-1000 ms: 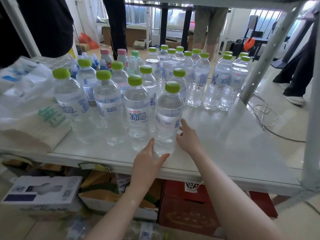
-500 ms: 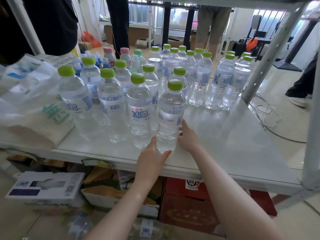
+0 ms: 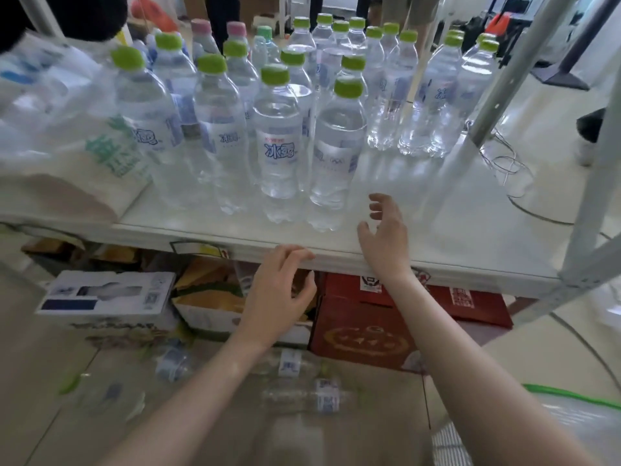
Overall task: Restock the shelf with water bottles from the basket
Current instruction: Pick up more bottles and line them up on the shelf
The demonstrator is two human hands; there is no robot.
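Both hands are empty, each grip loosely spread: the left hand [image 3: 280, 290] at the shelf [image 3: 420, 237] front edge, the right hand [image 3: 386, 237] over it. The nearest water bottle [image 3: 336, 156] stands upright at 11 o'clock of the right hand, apart from it. More bottles [image 3: 302, 398] lie on the floor below, blurred.

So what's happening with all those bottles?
A person is filling a shelf with water bottles. Many green-capped bottles stand upright there in rows. The front bottle stands near the shelf's edge, and nobody is touching it. Both hands are empty, with loose fingers: the right hand hovers just beside that bottle, and the left hand is lower, in front of the shelf's edge. More bottles lie below on the floor, blurry.
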